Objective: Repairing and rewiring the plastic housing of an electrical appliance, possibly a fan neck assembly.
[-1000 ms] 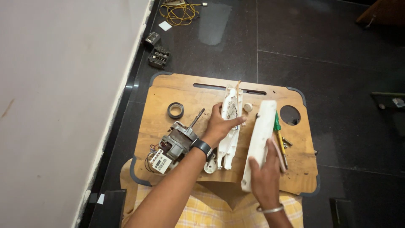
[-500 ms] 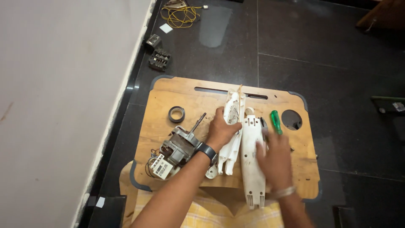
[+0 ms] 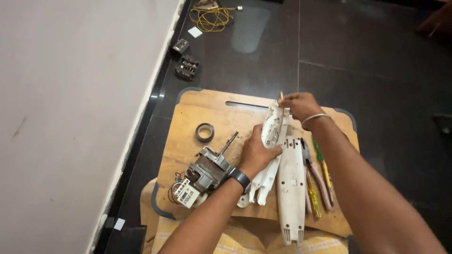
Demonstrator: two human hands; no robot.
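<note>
A: State the condition of each grip.

B: The left hand [image 3: 256, 153] is clenched around the middle of the white plastic housing half [image 3: 272, 146], thumb on its upper face. The right hand [image 3: 297, 104] pinches the far tip of that same housing half, fingers closed on it. Both grips grasp one part.

A: Where is that part?

B: It lies lengthwise on the wooden bench board [image 3: 207, 106], its far end raised slightly under the right grip and its near end running back past the left wrist. It is off-white and long, with a rounded recess showing just above the left thumb and forked legs at the near end.

A: What lies beside the grips?

B: Just right of the left grip lies the second housing half [image 3: 291, 188], flat, white, dotted with screw holes, its near end overhanging the board edge. Further right, under the right forearm, are pliers with pink handles [image 3: 316, 176], a yellow screwdriver [image 3: 312, 195] and a green-handled screwdriver [image 3: 318, 149]. Left of the left wrist sits an electric motor [image 3: 207, 167] with its shaft pointing away and a small white terminal block [image 3: 187, 194] on wires. Beyond it lies a roll of black tape [image 3: 205, 132].

A: Any containers?

B: No bin or tray is visible; the board carries everything. Beyond the board, on the dark floor, lie a coil of yellow wire [image 3: 209, 16] and two small dark components [image 3: 187, 67].
</note>
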